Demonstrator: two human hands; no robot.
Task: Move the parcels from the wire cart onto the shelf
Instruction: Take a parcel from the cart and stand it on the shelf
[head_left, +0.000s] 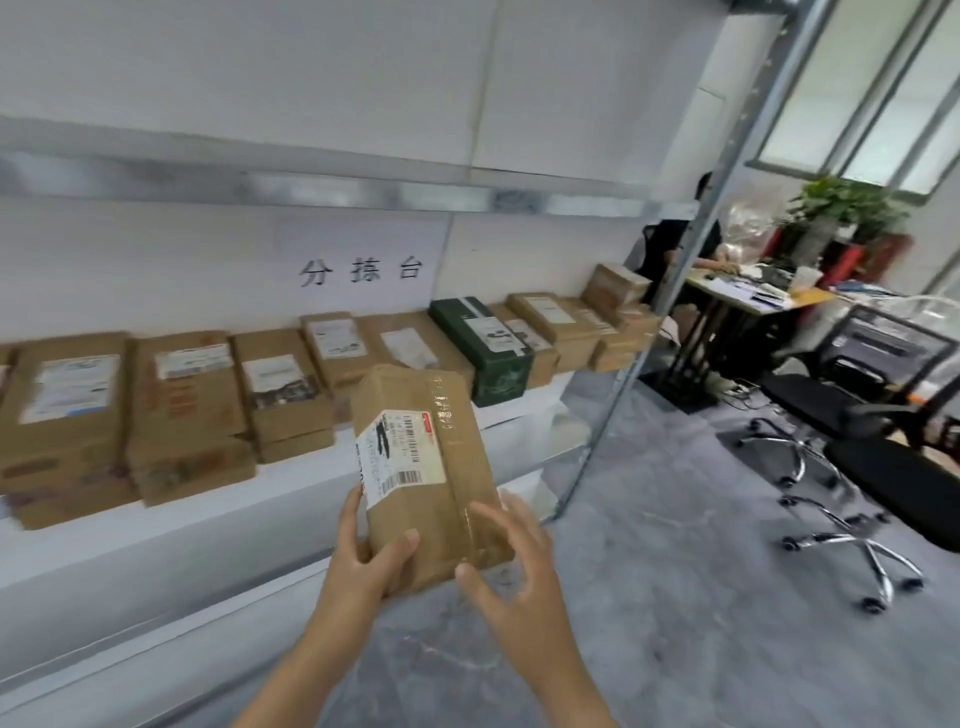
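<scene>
Shelf (208, 525) front edge bare below parcel (434, 467), left hand (363, 569) gripping its corner, right hand (517, 566) spread alongside

White shelf (234, 514): row of brown parcels (182, 395) lying flat, labels up; green box (483, 348) among them; small parcel (615, 288) stacked at far right.

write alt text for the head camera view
A person's left hand grips a taped brown parcel by its near end, the right hand open at its right edge, in front of a white shelf lined with brown parcels and one dark green box.
</scene>
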